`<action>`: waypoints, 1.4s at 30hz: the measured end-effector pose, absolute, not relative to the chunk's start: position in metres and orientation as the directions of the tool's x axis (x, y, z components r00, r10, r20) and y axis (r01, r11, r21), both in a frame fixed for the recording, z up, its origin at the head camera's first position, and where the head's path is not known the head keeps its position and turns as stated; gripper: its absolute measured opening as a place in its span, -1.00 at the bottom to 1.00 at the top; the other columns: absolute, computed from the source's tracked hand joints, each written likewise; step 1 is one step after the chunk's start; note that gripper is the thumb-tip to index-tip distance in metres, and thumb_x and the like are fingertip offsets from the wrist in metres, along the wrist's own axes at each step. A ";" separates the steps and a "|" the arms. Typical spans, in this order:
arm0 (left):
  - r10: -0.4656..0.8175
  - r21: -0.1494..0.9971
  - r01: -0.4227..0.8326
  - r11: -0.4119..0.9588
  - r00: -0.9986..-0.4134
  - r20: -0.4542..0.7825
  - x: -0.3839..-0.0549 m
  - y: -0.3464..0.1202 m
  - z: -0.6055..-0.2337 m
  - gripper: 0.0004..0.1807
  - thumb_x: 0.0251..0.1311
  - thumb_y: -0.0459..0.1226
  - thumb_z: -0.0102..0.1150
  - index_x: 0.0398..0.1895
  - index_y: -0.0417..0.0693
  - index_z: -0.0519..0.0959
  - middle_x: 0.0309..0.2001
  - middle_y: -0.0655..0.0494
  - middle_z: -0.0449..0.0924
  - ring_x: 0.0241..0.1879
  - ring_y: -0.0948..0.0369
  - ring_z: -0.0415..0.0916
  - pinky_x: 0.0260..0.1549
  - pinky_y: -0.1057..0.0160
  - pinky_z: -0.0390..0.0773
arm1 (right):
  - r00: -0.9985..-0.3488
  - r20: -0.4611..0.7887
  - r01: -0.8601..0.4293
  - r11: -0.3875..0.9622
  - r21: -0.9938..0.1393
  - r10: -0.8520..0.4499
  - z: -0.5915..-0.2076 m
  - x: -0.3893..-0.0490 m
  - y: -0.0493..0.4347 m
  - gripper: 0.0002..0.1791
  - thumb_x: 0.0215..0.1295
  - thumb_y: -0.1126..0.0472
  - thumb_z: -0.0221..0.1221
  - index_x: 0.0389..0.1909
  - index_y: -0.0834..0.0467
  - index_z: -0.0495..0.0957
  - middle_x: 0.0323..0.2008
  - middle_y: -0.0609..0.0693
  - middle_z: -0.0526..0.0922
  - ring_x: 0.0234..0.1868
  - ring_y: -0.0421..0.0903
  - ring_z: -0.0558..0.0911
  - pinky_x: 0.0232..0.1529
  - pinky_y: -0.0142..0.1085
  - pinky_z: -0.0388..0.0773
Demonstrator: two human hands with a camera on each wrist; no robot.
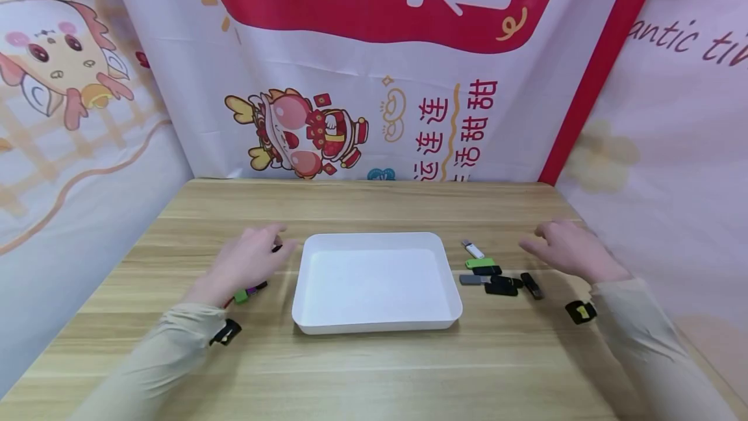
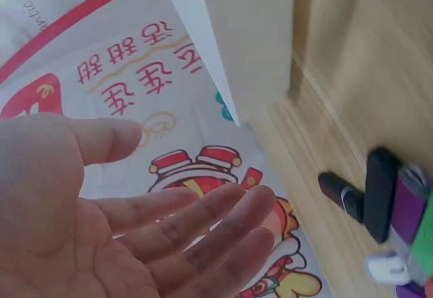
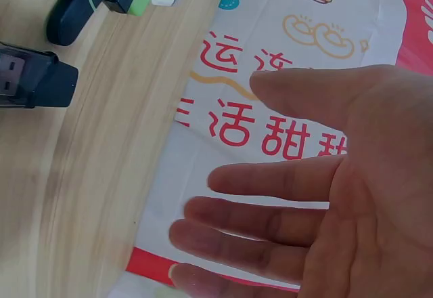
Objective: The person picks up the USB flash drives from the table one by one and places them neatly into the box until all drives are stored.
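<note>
My left hand (image 1: pixel 248 258) is over the table left of the white tray (image 1: pixel 376 284), above a small group of USB sticks partly hidden beneath it. In the left wrist view its fingers are spread and loosely bent, holding nothing. Near it lie a black USB stick (image 2: pixel 382 193), a purple one (image 2: pixel 409 203) and a green one (image 2: pixel 423 244). My right hand (image 1: pixel 569 249) hangs over the right side of the table, its fingers extended and nothing in them. To its left lie a white USB stick (image 1: pixel 474 251), a green one (image 1: pixel 480 264), a grey one (image 1: pixel 469 279) and several black ones (image 1: pixel 532 286).
The shallow tray is in the middle of the wooden table (image 1: pixel 374 375), with no objects inside. A printed cloth (image 1: pixel 374 63) hangs along the table's back edge, and printed cloths also stand at both sides.
</note>
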State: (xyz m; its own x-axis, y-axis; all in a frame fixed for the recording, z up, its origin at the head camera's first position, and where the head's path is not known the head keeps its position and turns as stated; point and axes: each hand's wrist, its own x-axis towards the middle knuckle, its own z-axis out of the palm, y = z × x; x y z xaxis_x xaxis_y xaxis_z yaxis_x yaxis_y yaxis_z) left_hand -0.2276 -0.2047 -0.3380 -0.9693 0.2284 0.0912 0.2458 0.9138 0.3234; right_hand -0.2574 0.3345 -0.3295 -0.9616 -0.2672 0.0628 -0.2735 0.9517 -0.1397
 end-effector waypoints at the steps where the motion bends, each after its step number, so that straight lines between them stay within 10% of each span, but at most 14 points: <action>1: 0.222 0.339 0.240 0.910 -0.971 0.091 -0.227 -0.203 -0.338 -0.35 0.41 0.05 -0.09 0.32 -0.28 0.36 0.01 -0.13 0.61 -0.20 0.06 0.57 -0.21 -0.17 0.53 | -0.961 0.060 -0.277 0.950 -0.144 -0.271 -0.329 -0.257 0.335 -0.53 0.36 -0.12 0.13 -0.39 0.26 0.59 -0.52 0.04 0.55 -0.48 -0.01 0.53 -0.43 -0.06 0.50; 28: 0.224 0.477 0.212 0.853 -0.974 0.032 -0.235 -0.178 -0.356 -0.83 0.27 -0.24 0.21 -0.46 -0.08 0.66 -0.47 0.11 0.58 -0.58 0.20 0.39 -0.60 0.23 0.39 | -0.966 0.027 -0.258 0.946 -0.195 -0.257 -0.340 -0.239 0.343 -0.63 0.30 -0.03 0.22 -0.42 0.24 0.64 -0.55 -0.07 0.57 -0.55 -0.13 0.46 -0.55 -0.16 0.43; 42: 0.202 0.512 0.176 0.841 -0.979 0.006 -0.235 -0.179 -0.358 -0.90 0.18 -0.34 0.21 -0.38 -0.14 0.70 -0.51 0.12 0.61 -0.58 0.22 0.48 -0.62 0.25 0.44 | -0.960 -0.022 -0.271 0.942 -0.198 -0.281 -0.345 -0.238 0.335 -0.75 0.22 0.05 0.29 -0.54 0.11 0.60 -0.63 -0.13 0.47 -0.59 -0.14 0.38 -0.60 -0.23 0.34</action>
